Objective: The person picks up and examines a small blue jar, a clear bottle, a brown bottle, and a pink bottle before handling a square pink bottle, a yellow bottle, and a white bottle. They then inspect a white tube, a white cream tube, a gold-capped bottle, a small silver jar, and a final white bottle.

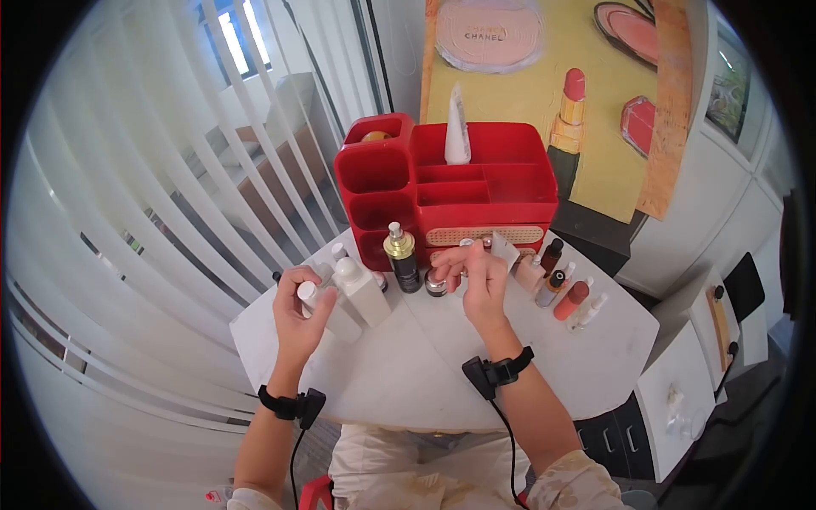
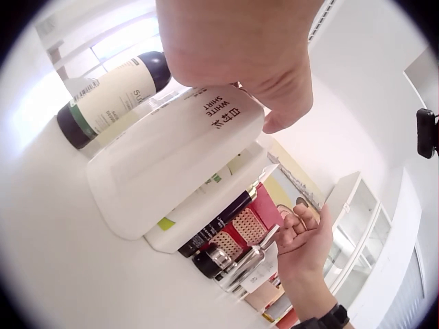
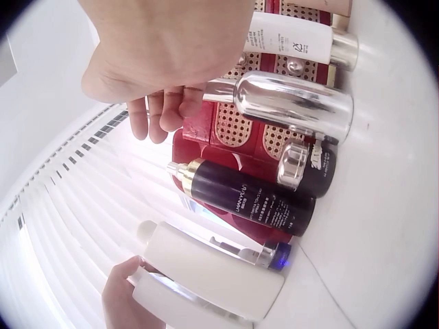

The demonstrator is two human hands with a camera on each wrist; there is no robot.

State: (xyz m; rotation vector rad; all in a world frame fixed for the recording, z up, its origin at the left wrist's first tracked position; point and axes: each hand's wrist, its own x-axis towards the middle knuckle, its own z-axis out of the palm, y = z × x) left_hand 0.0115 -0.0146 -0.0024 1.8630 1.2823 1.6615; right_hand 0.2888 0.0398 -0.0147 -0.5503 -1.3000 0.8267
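Note:
My left hand (image 1: 297, 316) grips a white bottle (image 2: 175, 154) near its white cap. Dark lettering on the bottle reads "White Shirt", and its base is at the tabletop in the left wrist view. Just beside it stands a second white bottle (image 1: 364, 293). My right hand (image 1: 483, 289) is raised over the table with loosely bent fingers and holds nothing. Behind those fingers is a shiny silver bottle (image 3: 295, 103). Between the hands are a black pump bottle with a gold collar (image 1: 401, 259) and a small black jar with a silver lid (image 3: 305, 168).
A red organizer (image 1: 484, 208) with compartments and woven drawer fronts stands at the back of the white table (image 1: 425, 382). One compartment holds a white tube (image 1: 457, 136). Several small bottles, including a red one (image 1: 572, 301), line the right side. Vertical blinds (image 1: 170, 212) border the left.

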